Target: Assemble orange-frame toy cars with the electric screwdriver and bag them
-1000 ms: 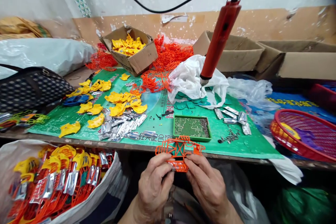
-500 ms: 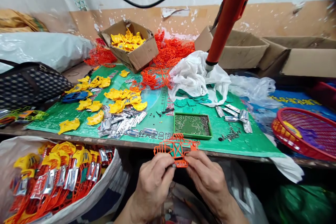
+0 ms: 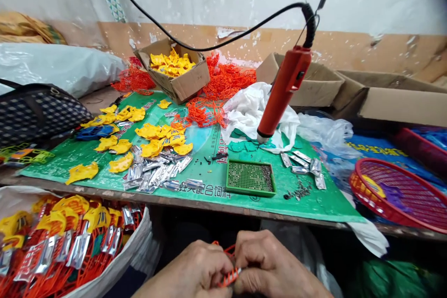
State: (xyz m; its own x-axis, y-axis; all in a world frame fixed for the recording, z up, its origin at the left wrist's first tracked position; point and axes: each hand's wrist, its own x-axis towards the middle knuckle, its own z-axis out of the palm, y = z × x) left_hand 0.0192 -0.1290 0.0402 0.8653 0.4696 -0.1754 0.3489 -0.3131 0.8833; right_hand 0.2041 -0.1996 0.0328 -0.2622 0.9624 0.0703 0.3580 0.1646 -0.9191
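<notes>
Low in the view, in front of the table edge, my left hand [image 3: 195, 270] and my right hand [image 3: 270, 265] are close together. Both are closed around an orange plastic lattice frame [image 3: 228, 279]. Only small pieces of it show between the fingers; the rest is covered by my hands. Fingers of both hands pinch it near a small pale spot that I cannot make out. Beyond them on the table lies a green tray [image 3: 250, 191] of small dark screws. A red electric screwdriver [image 3: 284, 93] hangs above the table, tip down.
Yellow plastic parts [image 3: 159, 132] and silvery strips [image 3: 157, 170] lie on the green sheet [image 3: 209, 149]. A white sack [image 3: 143, 237] of assembled pieces stands at left. Behind are a cardboard box [image 3: 192, 84] and orange frames [image 3: 230, 79]. A red basket [image 3: 359, 195] sits at right.
My hands have come down and closer together, and now cover most of the orange frame. The hanging screwdriver appears lower and farther left. The whole view has shifted slightly.
</notes>
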